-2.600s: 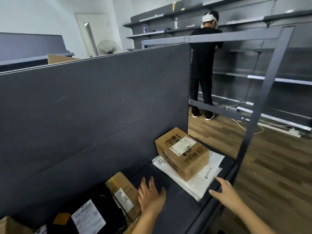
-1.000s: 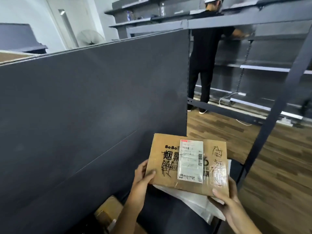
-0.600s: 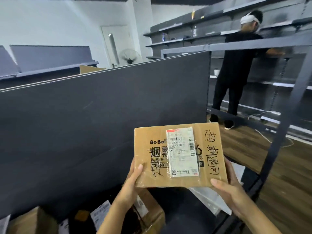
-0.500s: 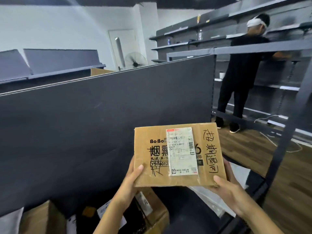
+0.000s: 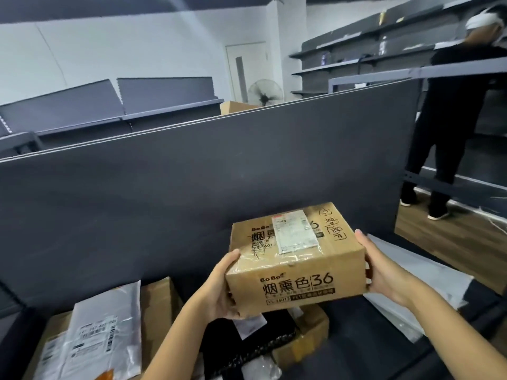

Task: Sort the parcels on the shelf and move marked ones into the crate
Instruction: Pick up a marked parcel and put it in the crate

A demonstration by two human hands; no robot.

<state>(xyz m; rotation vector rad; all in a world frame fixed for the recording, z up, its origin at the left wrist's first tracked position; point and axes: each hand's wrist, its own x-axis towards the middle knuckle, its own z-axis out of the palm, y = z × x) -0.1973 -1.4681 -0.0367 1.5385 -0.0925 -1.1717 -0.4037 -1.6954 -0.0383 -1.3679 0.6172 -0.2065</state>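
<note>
**Item 1: cardboard box** point(image 5: 296, 259). Brown, sealed w/ clear tape. Held in the air above the shelf deck point(image 5: 354, 341), in front of the dark grey back panel point(image 5: 192, 187). Top face is tilted toward the camera. Front face reads "BoBo" and "36" w/ printed characters. One white shipping label point(image 5: 295, 234) is stuck on top, text too small to read. Black marker handwriting on top, L and R of the label.

**Item 2: left hand** point(image 5: 223, 292). Grips the box's near L corner. Thumb lies on the top edge, fingers curled under the bottom.

**Item 3: right hand** point(image 5: 384, 272). Clasps the R end of the box. Thumb lies along the upper R edge, fingers wrap round the end face, tips hidden.

**Item 4: shelf, L side, below the box.**
- One white poly mailer point(image 5: 107, 325) w/ barcode labels, lying over flat brown cartons point(image 5: 157, 303).
- One black wrapped parcel point(image 5: 255, 344), near the mailer and directly under the held box.
- One small taped brown box point(image 5: 310, 333) at the parcel's R side, probably touching it; view partly blocked.

**Item 5: shelf, R side.** Stacked white mailers point(image 5: 439, 266) lying flat, under the R forearm.

**Item 6: bkgd.**
- A second person point(image 5: 452, 119) in black clothes, back to camera, stands at far shelving on the wood floor point(image 5: 452, 242).
- A pedestal fan point(image 5: 264, 90) stands beside a white door point(image 5: 244, 69).
</note>
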